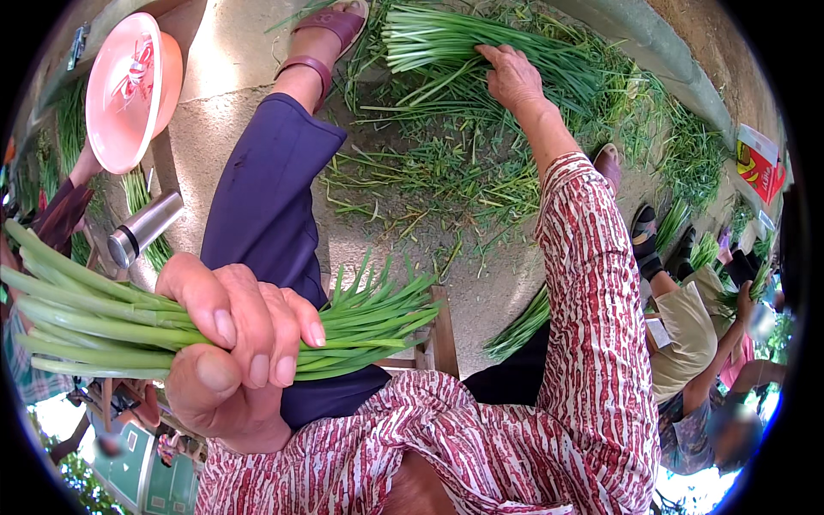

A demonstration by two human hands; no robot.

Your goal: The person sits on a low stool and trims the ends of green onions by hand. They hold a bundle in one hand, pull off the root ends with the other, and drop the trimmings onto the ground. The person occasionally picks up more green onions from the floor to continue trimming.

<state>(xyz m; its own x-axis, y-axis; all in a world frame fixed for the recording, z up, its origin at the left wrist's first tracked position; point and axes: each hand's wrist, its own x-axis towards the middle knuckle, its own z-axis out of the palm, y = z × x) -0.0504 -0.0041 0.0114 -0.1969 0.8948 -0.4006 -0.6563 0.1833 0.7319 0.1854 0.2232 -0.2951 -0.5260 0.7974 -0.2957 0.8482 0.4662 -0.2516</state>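
Note:
My left hand (235, 341) is closed around a bunch of green garlic chives (380, 328), raised close to the camera. The thick pale stalk ends point left and the thin leaves spread right over my lap. Further out, my right hand (515, 77) rests at a larger heap of chives (450, 42) on the ground. Its index finger lies against the stalks, and the other fingers are curled and partly hidden, so any grip there is unclear. The heap's white-green ends face left.
Loose chive trimmings (450, 174) litter the concrete floor between my feet. To the left are a pink plastic basin (122, 148) holding red-and-white ties and a steel flask (148, 225). A wooden stool (444, 335) is near my lap. Another bundle (524, 328) lies right; people sit on both sides.

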